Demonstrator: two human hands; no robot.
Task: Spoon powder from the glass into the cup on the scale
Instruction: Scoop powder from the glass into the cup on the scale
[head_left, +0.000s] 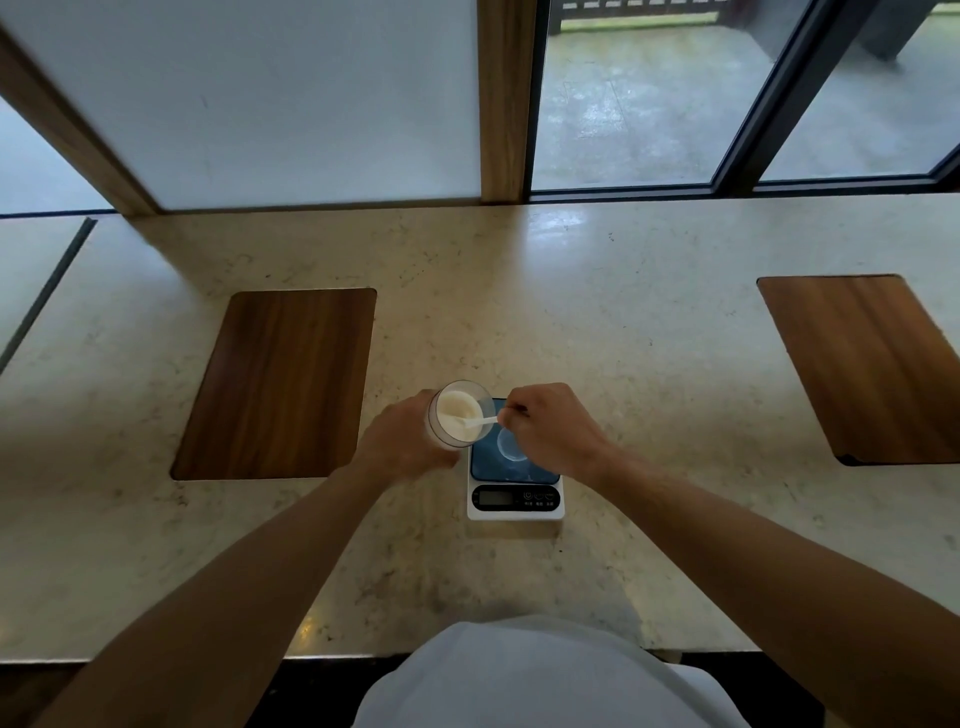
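A clear glass (457, 413) with pale powder in it is lifted off the counter, just left of the scale, and tilted toward me. My left hand (402, 441) grips it from the left. My right hand (553, 431) pinches the handle of a white plastic spoon (475, 422); the spoon's bowl is down in the powder inside the glass. A small white digital scale (514, 501) with a dark blue top sits on the counter. On it stands a small transparent cup (510, 444), partly hidden by my right hand.
Two dark wooden boards are set into the pale stone counter (649, 322): one at the left (280, 382), one at the far right (872, 364). A frosted panel and window frames stand along the counter's far edge. My white-clothed torso fills the near edge.
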